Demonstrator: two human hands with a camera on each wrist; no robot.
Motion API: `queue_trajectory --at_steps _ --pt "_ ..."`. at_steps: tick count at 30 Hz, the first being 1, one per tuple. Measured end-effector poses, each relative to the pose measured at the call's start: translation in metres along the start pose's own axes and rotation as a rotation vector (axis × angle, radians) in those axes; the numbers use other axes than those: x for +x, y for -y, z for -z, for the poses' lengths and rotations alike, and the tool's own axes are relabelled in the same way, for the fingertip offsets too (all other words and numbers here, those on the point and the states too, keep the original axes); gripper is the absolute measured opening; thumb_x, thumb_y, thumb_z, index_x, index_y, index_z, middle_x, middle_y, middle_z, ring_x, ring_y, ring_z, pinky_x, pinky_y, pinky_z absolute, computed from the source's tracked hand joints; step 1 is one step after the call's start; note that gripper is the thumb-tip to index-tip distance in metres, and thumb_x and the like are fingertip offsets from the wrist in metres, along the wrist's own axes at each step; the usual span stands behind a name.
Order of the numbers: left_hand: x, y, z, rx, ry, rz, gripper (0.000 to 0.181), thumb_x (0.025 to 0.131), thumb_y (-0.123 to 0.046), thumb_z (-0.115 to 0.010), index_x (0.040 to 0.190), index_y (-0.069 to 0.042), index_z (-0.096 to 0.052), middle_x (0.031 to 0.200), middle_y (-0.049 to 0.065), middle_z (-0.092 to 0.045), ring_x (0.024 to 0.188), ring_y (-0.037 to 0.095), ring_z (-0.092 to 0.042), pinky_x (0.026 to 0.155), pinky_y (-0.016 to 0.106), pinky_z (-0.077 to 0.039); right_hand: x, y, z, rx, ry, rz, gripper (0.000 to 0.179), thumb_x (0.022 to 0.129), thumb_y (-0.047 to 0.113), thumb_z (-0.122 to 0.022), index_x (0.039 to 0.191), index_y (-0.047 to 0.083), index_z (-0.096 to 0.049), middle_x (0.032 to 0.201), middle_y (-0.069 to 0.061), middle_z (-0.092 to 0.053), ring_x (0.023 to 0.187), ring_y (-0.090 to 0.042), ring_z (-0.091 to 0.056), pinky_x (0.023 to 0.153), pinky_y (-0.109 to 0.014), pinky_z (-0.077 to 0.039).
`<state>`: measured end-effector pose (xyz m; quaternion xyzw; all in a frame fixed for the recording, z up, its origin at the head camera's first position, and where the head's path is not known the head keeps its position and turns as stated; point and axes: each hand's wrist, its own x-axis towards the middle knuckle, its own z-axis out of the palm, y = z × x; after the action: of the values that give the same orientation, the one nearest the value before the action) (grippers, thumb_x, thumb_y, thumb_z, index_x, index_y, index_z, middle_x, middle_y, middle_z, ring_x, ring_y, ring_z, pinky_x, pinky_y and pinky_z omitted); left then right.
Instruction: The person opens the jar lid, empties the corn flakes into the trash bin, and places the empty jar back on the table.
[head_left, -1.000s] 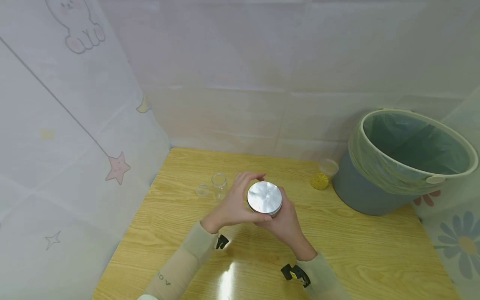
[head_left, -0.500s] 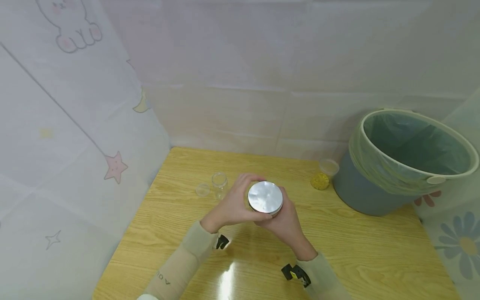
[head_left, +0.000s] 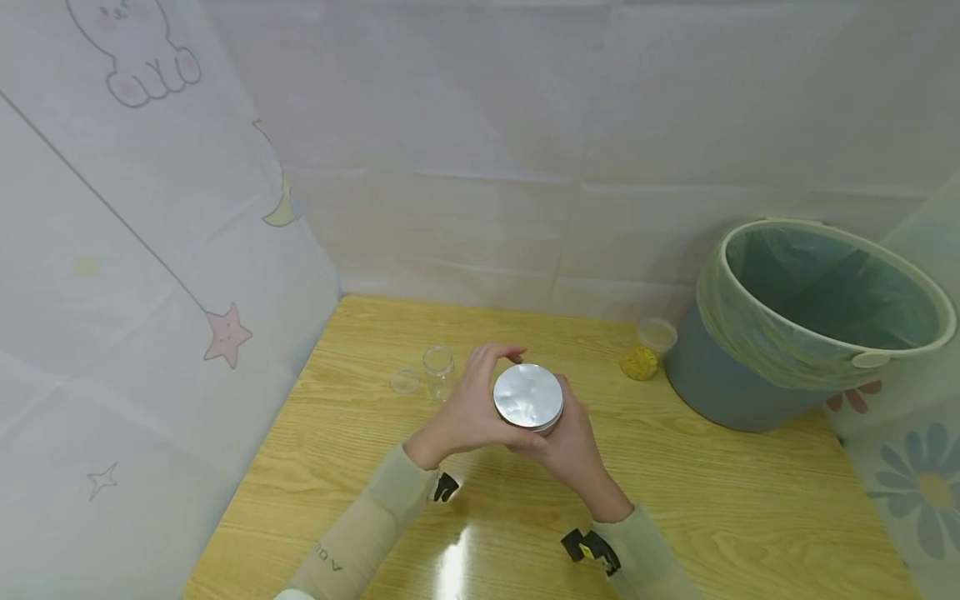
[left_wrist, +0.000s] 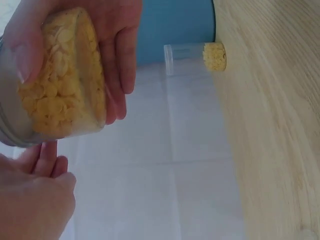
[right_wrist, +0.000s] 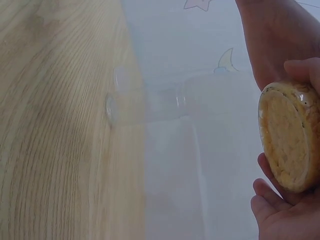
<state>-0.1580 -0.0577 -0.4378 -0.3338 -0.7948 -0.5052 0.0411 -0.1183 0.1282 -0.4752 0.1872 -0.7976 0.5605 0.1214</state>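
Note:
A clear jar (left_wrist: 62, 95) filled partway with yellow flakes is held above the table, its silver lid (head_left: 528, 396) facing up in the head view. My right hand (head_left: 562, 442) grips the jar's body low down, with the thumb across the side in the left wrist view. Around the lid my left hand (head_left: 476, 408) curves, thumb on the near side and fingers on the far side. The right wrist view shows the jar's round base (right_wrist: 286, 140), with flakes showing through it.
A clear jar (head_left: 438, 367) stands on the wooden table (head_left: 750, 500) at the left, a small clear lid (head_left: 405, 381) beside it. Back right, another clear jar (head_left: 657, 335) holds yellow bits at its bottom, close to a lined bucket (head_left: 738, 392).
The left hand's fingers and thumb shift slightly around the lid, the index finger now arching a little away from it. The jar and right hand stay nearly in place.

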Motion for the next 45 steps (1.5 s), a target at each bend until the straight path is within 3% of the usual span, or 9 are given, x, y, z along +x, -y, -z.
queue_trajectory --at_steps 5,13,18,25,30,34,38,42,45 --pt "0.001 -0.001 0.005 -0.002 0.068 -0.087 0.098 0.068 -0.035 -0.093 0.151 -0.016 -0.043 0.142 -0.003 -0.049 0.131 0.017 -0.039 0.105 0.046 -0.04 0.0 0.0 0.0 -0.008 -0.009 -0.015 0.078 0.066 0.007 -0.094 0.131 0.006 -0.051 0.124 -0.007 -0.063 0.111 -0.025 -0.061 0.089 -0.052 -0.051" --pt "0.001 -0.001 0.007 -0.016 0.133 -0.063 0.086 0.072 -0.031 -0.082 0.149 -0.017 -0.047 0.138 -0.002 -0.048 0.126 0.016 -0.042 0.101 0.044 -0.044 -0.001 0.0 0.0 -0.014 -0.002 -0.042 0.078 0.067 0.006 -0.093 0.132 0.008 -0.05 0.127 -0.008 -0.061 0.113 -0.027 -0.06 0.089 -0.054 -0.051" --pt "-0.001 0.0 0.005 -0.026 0.11 -0.011 0.082 0.074 -0.034 -0.089 0.144 -0.02 -0.047 0.138 -0.007 -0.046 0.129 0.014 -0.04 0.104 0.047 -0.041 -0.001 -0.002 0.0 -0.005 -0.001 -0.034 0.08 0.066 0.005 -0.093 0.133 0.007 -0.05 0.127 -0.009 -0.062 0.113 -0.028 -0.06 0.089 -0.054 -0.051" --pt "-0.001 -0.001 0.002 -0.032 0.045 0.059 0.085 0.064 -0.038 -0.098 0.131 -0.02 -0.048 0.132 -0.007 -0.046 0.128 0.025 -0.042 0.105 0.051 -0.038 -0.002 -0.001 -0.001 0.007 -0.002 -0.02 0.08 0.066 0.006 -0.094 0.133 0.006 -0.05 0.125 -0.008 -0.062 0.109 -0.026 -0.062 0.087 -0.052 -0.052" --pt "0.0 -0.002 0.001 -0.027 0.028 0.065 0.093 0.06 -0.036 -0.101 0.134 -0.018 -0.046 0.131 -0.007 -0.046 0.128 0.018 -0.039 0.105 0.055 -0.038 -0.002 -0.001 -0.001 0.009 0.003 -0.005 0.08 0.067 0.007 -0.094 0.134 0.006 -0.049 0.125 -0.007 -0.062 0.109 -0.026 -0.061 0.087 -0.051 -0.052" --pt "0.001 -0.002 0.006 0.0 0.058 0.003 0.101 0.063 -0.036 -0.099 0.146 -0.017 -0.045 0.134 -0.007 -0.048 0.13 0.014 -0.038 0.107 0.049 -0.037 -0.002 -0.001 -0.001 -0.007 0.0 0.001 0.08 0.068 0.009 -0.094 0.134 0.006 -0.049 0.125 -0.007 -0.061 0.11 -0.026 -0.061 0.087 -0.052 -0.052" --pt "0.002 -0.002 0.013 0.002 0.121 -0.055 0.091 0.072 -0.033 -0.092 0.149 -0.017 -0.047 0.137 -0.004 -0.049 0.129 0.016 -0.04 0.105 0.047 -0.04 -0.002 0.0 -0.001 -0.004 0.002 -0.012 0.08 0.067 0.007 -0.094 0.134 0.006 -0.049 0.126 -0.007 -0.061 0.112 -0.026 -0.06 0.089 -0.053 -0.051" --pt "0.002 -0.003 0.018 -0.002 0.177 -0.038 0.085 0.073 -0.03 -0.087 0.148 -0.018 -0.049 0.137 -0.004 -0.047 0.128 0.015 -0.04 0.102 0.048 -0.042 -0.002 0.0 -0.001 -0.001 0.0 -0.028 0.081 0.066 0.006 -0.094 0.134 0.007 -0.05 0.127 -0.007 -0.061 0.113 -0.026 -0.06 0.09 -0.054 -0.05" --pt "0.002 -0.004 0.018 0.011 0.184 -0.025 0.082 0.074 -0.031 -0.087 0.146 -0.018 -0.051 0.136 -0.004 -0.048 0.127 0.014 -0.041 0.102 0.048 -0.043 -0.003 0.0 -0.001 0.003 -0.003 -0.035 0.08 0.066 0.006 -0.094 0.133 0.007 -0.05 0.126 -0.007 -0.06 0.113 -0.026 -0.06 0.09 -0.054 -0.05"
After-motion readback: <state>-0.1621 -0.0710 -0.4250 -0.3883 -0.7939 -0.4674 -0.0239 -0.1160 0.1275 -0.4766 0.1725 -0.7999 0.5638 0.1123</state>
